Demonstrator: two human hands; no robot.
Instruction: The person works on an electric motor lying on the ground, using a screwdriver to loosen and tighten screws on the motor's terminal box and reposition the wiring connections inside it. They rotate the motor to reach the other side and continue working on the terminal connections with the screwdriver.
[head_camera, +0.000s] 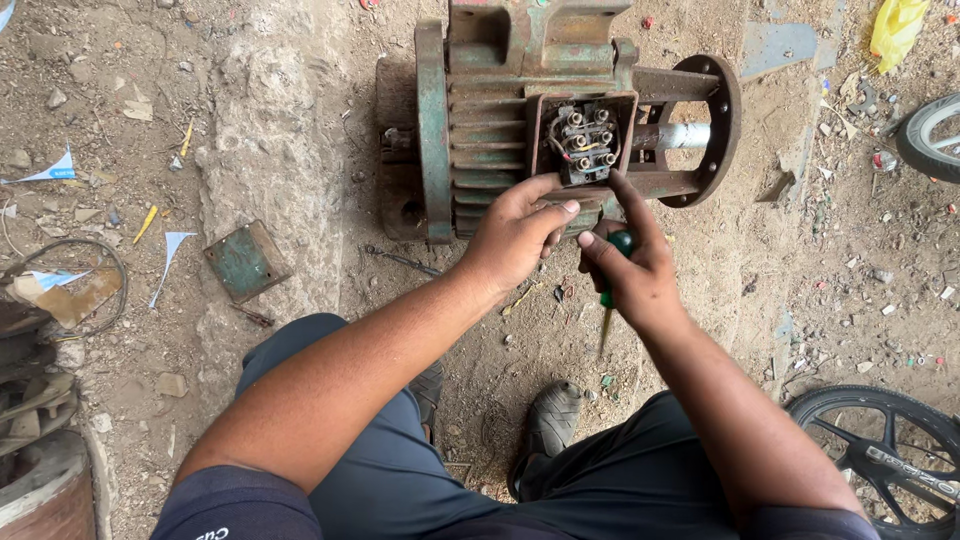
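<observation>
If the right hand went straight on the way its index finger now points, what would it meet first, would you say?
Most likely the open terminal box on the green motor. The right hand, gripping a green-handled screwdriver, points its finger at the box's lower edge; depth is unclear.

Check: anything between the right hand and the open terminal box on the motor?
Nothing visible. The right hand, gripping a green-handled screwdriver, has its forefinger reaching up to the terminal box, whose cover is off. The left hand rests beside it on the motor, not across the path.
</observation>
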